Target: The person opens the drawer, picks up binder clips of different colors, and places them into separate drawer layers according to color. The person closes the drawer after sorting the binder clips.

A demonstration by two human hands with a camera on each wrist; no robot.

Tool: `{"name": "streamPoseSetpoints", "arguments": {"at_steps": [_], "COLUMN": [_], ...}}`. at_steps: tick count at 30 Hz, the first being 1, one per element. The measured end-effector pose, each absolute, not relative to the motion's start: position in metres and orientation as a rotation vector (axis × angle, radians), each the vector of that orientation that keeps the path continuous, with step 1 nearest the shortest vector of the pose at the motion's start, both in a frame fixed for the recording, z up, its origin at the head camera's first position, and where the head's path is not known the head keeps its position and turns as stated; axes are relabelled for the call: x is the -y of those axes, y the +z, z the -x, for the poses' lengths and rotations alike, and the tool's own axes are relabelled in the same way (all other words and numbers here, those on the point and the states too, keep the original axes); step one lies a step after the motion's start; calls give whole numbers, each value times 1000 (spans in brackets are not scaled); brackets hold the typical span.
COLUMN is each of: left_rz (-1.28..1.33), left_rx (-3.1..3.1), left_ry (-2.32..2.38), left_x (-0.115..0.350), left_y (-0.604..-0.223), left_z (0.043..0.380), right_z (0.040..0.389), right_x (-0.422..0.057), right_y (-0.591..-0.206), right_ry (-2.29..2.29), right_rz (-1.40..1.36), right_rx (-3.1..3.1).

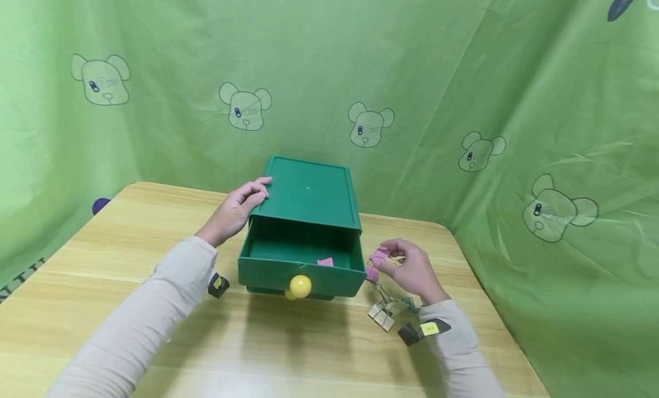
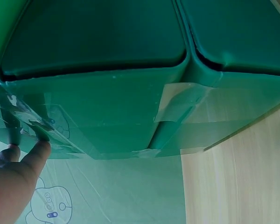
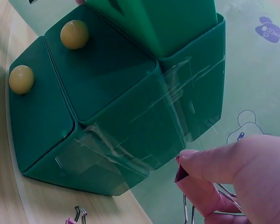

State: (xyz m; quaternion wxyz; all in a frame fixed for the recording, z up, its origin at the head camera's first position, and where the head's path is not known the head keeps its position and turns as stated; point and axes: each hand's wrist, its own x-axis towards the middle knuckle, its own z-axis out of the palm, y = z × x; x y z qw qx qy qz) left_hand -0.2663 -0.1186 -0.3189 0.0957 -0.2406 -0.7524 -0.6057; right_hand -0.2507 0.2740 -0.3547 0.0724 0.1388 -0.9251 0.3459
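A green drawer cabinet (image 1: pixel 311 189) stands on the table with its top drawer (image 1: pixel 293 272) pulled out. A pink binder clip (image 1: pixel 325 262) shows inside that drawer. My left hand (image 1: pixel 235 210) rests against the cabinet's left side near the top; in the left wrist view its fingers (image 2: pixel 36 156) touch the taped side wall. To the right of the drawer, my right hand (image 1: pixel 412 270) pinches a pink binder clip (image 3: pixel 200 193) between thumb and fingers, above the table. Another pink binder clip (image 1: pixel 372 274) lies just below, beside the drawer.
Gold binder clips (image 1: pixel 381 316) and a dark green binder clip (image 1: pixel 410 305) lie on the table (image 1: pixel 268 352) near the right wrist. Black wrist devices with yellow labels (image 1: pixel 429 329) sit at both sleeves. A green printed curtain (image 1: pixel 309 55) surrounds the table's back and sides.
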Motion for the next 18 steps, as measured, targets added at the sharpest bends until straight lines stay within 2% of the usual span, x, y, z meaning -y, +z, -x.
{"name": "streamPoseSetpoints", "arguments": {"at_steps": [18], "left_rz": [714], "left_rx": [2234], "left_ry": [-1797], "left_x": [119], "left_y": [-318], "left_z": [266], "right_z": [246], "right_x": [-267], "right_y": [-339], "right_ry": [1005], "right_rz": [-479], "right_rx": [2723]}}
